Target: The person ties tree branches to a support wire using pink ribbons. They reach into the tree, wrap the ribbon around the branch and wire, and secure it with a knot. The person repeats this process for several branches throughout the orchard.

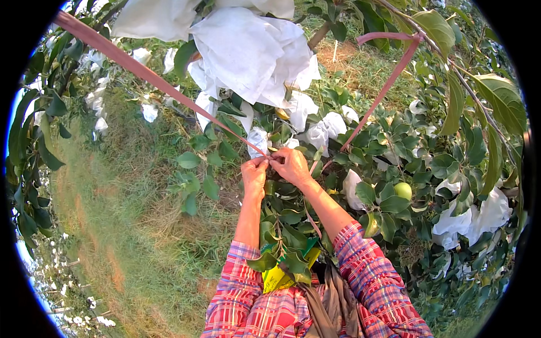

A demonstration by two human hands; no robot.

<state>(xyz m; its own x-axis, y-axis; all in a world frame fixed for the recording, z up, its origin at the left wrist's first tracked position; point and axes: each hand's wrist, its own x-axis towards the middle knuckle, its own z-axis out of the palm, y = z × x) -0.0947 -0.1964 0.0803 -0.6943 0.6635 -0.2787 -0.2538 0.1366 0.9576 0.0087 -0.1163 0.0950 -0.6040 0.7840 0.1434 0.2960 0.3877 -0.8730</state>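
Observation:
My left hand (255, 176) and my right hand (292, 167) meet in front of me, thumbs and fingers pinched together. Between their fingertips is the lower end of a pink ribbon (163, 85), which runs taut down from the upper left. Whether a knot or a branch sits in the pinch is too small to tell. Just beyond the fingers hangs a crumpled white fruit bag (258, 141) among leaves. To the right, a second pink strip (383, 93) slants down from a knot on an upper branch into the foliage.
Large white bags (242, 53) hang overhead, with more white bags (479, 217) at right. A green apple (402, 191) shows among leaves. Leafy twigs (290, 248) rise between my forearms, before a yellow packet (277, 279). Grass (129, 225) covers the ground at left.

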